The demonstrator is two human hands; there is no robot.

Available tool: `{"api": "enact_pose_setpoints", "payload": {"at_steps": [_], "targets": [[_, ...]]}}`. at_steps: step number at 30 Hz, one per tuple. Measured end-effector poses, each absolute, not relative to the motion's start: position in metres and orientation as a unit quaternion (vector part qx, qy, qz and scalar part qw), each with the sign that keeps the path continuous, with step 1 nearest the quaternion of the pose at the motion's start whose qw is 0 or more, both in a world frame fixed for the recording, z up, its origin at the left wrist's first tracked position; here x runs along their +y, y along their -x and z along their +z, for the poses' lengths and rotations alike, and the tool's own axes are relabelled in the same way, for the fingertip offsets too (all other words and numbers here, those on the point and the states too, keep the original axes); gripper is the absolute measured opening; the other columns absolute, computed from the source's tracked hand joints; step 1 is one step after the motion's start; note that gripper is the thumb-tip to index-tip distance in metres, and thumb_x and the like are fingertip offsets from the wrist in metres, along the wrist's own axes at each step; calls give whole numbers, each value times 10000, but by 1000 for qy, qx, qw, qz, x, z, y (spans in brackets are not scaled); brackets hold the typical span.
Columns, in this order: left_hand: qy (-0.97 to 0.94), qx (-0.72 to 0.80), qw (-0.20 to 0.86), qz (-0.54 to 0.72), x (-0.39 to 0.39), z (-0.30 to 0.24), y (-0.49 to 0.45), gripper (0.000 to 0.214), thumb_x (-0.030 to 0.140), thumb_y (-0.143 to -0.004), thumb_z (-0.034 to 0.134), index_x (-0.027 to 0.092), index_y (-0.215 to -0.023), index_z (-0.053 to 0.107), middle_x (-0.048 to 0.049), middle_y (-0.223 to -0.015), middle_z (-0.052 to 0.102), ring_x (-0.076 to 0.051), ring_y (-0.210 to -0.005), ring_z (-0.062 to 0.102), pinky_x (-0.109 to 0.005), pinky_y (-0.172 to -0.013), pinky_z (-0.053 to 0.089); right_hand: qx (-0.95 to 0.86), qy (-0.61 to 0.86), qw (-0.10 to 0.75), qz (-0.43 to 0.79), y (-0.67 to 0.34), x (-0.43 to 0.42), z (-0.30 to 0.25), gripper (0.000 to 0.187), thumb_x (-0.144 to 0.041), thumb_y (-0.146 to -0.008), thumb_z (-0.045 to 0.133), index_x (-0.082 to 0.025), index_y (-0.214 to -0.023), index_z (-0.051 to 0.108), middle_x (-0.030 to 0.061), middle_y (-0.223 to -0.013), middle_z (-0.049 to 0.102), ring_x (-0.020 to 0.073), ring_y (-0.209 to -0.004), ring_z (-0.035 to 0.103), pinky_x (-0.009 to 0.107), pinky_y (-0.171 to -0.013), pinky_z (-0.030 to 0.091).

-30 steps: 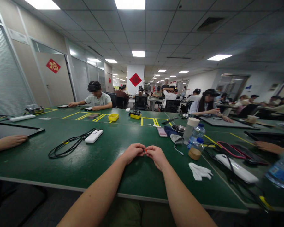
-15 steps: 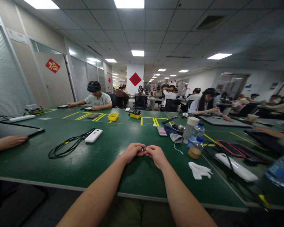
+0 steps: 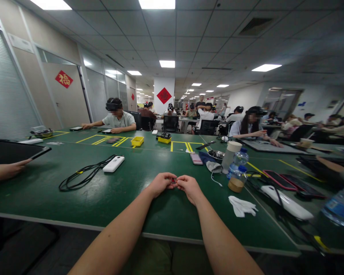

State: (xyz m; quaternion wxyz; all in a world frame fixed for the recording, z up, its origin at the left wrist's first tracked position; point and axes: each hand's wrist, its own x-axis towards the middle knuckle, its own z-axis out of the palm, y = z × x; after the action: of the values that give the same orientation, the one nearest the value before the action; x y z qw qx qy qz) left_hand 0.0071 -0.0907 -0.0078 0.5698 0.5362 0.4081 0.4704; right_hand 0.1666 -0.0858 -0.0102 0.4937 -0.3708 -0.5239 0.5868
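Note:
My left hand (image 3: 162,184) and my right hand (image 3: 188,187) meet just above the green table (image 3: 109,202), fingertips nearly touching. Between their fingertips is a small object with red and dark parts (image 3: 173,181), too small to name. Both hands are closed in a pinch on it, the left from one side and the right from the other. Fingers cover most of the object. White gloves (image 3: 242,206) lie crumpled on the table to the right of my right hand.
A white power bank (image 3: 114,164) with a coiled black cable (image 3: 80,175) lies left. Plastic bottles (image 3: 237,178), a pale cylinder (image 3: 231,156) and phones (image 3: 286,182) stand or lie right. Yellow trays (image 3: 137,141) sit farther back. A neighbour's hand (image 3: 8,171) holds a dark panel (image 3: 14,154).
The small object between my fingers now shows a red side; before, it looked greyish. My hands stay in place. At the left, the neighbour's dark panel has been tilted up.

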Motion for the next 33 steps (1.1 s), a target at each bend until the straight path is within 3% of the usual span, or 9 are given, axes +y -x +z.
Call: {"api": "enact_pose_setpoints", "payload": {"at_steps": [8,16,22,28,33], "targets": [[-534,414,565,474,-92,-5,-7,317,-20,-683,489,116,-928,636,-66,-801,688,-103,-630,654,-198,-599,530,-508,372,496,598,-167,-88,-6,142,-254,-651,671,-134,-723,646,53,-651,664,132,-602,614,246,-590,473],[-545,395,571,469,-93,-4,-5,290,58,-715,555,115,-990,630,-63,-793,686,-94,-607,635,-214,-630,532,-504,369,495,604,-167,-87,-7,118,-147,-600,640,-140,-717,647,53,-685,676,133,-611,622,249,-592,472],[-536,401,570,477,-91,-6,-6,262,125,-772,579,123,-1033,595,-70,-794,678,-99,-606,643,-209,-583,524,-527,374,496,579,-166,-87,-9,199,-177,-558,728,-142,-735,644,25,-633,661,130,-573,609,246,-568,463],[-536,400,570,477,-93,-4,-6,222,72,-736,585,111,-954,609,-66,-782,678,-91,-596,637,-201,-600,525,-502,365,502,603,-167,-87,-7,149,-261,-650,689,-138,-719,641,58,-677,668,146,-634,624,281,-648,494],[-525,409,567,486,-93,-4,-6,197,74,-728,603,111,-920,589,-53,-742,667,-91,-593,635,-210,-615,528,-489,365,503,612,-167,-87,-6,82,-190,-654,640,-142,-720,639,65,-724,676,152,-659,640,288,-677,503]]}}
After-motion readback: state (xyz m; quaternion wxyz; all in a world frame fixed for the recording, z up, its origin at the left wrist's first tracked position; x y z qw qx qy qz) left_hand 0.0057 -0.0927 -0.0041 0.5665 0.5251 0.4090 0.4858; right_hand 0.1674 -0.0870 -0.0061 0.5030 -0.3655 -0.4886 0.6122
